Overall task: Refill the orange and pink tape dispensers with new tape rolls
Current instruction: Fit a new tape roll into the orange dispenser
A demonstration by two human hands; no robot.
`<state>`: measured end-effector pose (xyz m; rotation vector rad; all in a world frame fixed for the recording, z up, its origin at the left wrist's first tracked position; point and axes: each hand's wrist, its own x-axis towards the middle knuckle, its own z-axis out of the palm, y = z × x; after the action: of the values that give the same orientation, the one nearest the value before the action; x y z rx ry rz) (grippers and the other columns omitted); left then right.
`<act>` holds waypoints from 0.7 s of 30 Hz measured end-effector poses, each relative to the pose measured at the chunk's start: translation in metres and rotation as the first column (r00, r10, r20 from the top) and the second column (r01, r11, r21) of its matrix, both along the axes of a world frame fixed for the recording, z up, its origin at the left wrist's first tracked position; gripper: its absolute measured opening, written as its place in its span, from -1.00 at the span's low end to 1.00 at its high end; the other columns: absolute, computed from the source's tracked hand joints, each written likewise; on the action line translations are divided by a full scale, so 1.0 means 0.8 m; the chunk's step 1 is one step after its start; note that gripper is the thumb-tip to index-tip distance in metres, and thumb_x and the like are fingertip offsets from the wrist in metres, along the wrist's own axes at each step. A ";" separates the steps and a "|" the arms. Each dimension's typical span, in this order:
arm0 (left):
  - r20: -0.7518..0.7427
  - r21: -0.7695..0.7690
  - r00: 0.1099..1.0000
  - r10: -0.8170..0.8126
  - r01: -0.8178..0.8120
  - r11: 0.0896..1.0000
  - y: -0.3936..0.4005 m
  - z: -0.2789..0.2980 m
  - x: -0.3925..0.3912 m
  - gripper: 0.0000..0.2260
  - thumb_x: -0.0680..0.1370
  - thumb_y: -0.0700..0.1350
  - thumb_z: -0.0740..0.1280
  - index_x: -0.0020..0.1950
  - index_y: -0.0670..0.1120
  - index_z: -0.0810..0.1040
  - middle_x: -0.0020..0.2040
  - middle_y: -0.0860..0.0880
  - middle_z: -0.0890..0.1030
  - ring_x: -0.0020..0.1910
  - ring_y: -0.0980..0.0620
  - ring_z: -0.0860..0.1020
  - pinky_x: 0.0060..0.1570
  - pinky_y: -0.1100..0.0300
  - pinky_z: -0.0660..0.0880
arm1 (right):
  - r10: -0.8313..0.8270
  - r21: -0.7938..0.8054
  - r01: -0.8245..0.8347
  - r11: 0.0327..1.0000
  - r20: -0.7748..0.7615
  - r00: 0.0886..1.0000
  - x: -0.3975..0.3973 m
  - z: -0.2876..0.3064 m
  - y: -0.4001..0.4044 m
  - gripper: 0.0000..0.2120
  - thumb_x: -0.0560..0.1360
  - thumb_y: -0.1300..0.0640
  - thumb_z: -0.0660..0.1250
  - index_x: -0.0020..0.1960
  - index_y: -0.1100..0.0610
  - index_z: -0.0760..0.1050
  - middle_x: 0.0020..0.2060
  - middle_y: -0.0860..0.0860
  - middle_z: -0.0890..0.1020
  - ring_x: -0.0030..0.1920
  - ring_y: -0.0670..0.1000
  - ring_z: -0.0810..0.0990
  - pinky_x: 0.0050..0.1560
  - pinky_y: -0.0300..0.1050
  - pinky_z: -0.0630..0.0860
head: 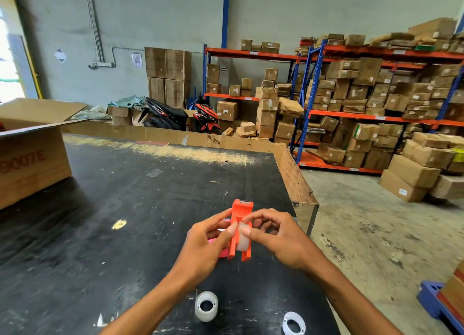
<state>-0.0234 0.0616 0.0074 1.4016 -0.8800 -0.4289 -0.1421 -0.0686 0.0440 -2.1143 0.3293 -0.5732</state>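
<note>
The orange tape dispenser is held above the black table, its cutter end pointing away from me. My left hand grips its left side. My right hand pinches a clear tape roll sitting inside the dispenser. The pink dispenser lies on the table under my left hand, mostly hidden. Two white rolls lie near the table's front edge: one at centre, one to its right.
An open cardboard box stands at the table's left. A cardboard rim lines the far and right edges of the table. Shelves full of boxes and parked motorbikes stand behind. A blue pallet sits on the floor at right.
</note>
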 end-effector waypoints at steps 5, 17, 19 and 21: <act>0.069 -0.012 0.998 -0.007 0.008 1.000 0.007 0.003 -0.002 -0.71 0.52 -0.12 0.34 0.10 0.27 0.56 0.01 0.08 0.73 -0.01 0.09 0.70 -0.05 0.18 0.65 | 0.027 0.002 -0.027 1.000 -0.022 0.999 0.001 0.002 0.001 -0.84 0.38 0.00 0.48 -0.03 -0.14 0.63 -0.23 -0.10 0.47 -0.32 -0.23 0.43 -0.21 -0.35 0.41; 0.080 -0.004 0.996 -0.028 0.029 1.000 0.010 0.002 -0.006 -0.68 0.55 -0.17 0.31 0.09 0.27 0.56 0.01 0.07 0.73 0.01 0.07 0.69 -0.07 0.13 0.66 | 0.013 -0.091 -0.002 0.996 0.125 0.992 0.000 0.012 0.001 -0.94 0.37 0.12 0.51 -0.19 0.09 0.66 -0.15 0.02 0.59 -0.23 -0.11 0.52 -0.22 -0.26 0.46; 0.094 -0.003 0.995 -0.035 0.036 0.999 0.013 0.002 -0.006 -0.67 0.55 -0.17 0.31 0.10 0.29 0.55 0.03 0.01 0.72 0.01 0.00 0.69 -0.08 0.09 0.66 | -0.013 -0.108 0.031 0.994 0.165 0.986 0.003 0.020 -0.003 -0.95 0.39 0.15 0.49 -0.18 0.12 0.66 -0.08 -0.01 0.61 -0.12 -0.12 0.58 -0.16 -0.32 0.49; 0.111 -0.001 0.993 -0.047 0.047 0.999 0.016 0.001 -0.006 -0.67 0.55 -0.16 0.31 0.11 0.31 0.55 0.07 -0.06 0.70 0.05 -0.13 0.66 -0.03 -0.01 0.65 | -0.017 -0.064 0.030 0.998 0.186 0.982 0.005 0.029 -0.007 -0.96 0.42 0.19 0.46 -0.17 0.16 0.64 -0.02 0.02 0.65 -0.04 -0.10 0.62 -0.07 -0.35 0.54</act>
<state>-0.0285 0.0741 0.0084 1.4147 -1.0056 -0.3875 -0.1379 -0.0740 0.0671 -2.1032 0.2328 -0.7990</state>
